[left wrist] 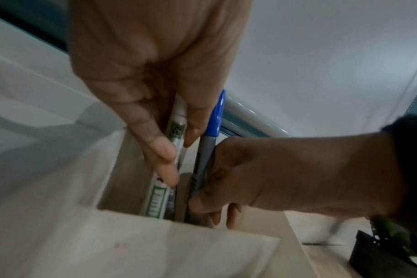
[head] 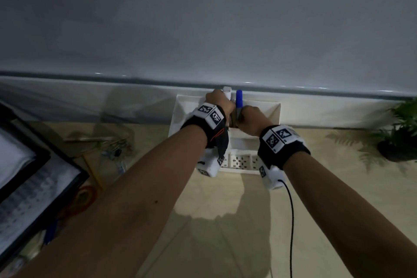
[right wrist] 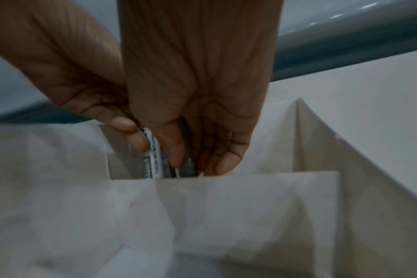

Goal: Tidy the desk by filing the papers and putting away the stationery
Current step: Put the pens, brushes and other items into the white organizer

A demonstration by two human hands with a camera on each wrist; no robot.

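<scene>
Stretching back to a pale wall, the beige tabletop (head: 225, 221) carries everything here. At its left edge lies an open black folder (head: 33, 178) with printed papers (head: 29, 192) inside. A small potted plant (head: 399, 135) stands at the far right. Against the wall, between the two, sits a white desk organiser (head: 180, 110) with several compartments, and both forearms reach out to it.

The left hand (head: 220, 101) is over the organiser's rear middle compartment, its fingers (left wrist: 164, 148) curled round a white marker with green print (left wrist: 160, 191). The marker stands nearly upright, its lower end already down inside that compartment and its white top showing above the knuckles in the head view.

The right hand (head: 252, 117) is just beside the left, almost touching it. Its fingers (right wrist: 229, 159) and thumb pinch a grey marker with a blue cap (left wrist: 214, 120), also nearly upright, cap uppermost, its lower end dipping into the same compartment right next to the white marker. Both wrists wear black straps with white tagged blocks, and a black cable trails from the right one.
</scene>
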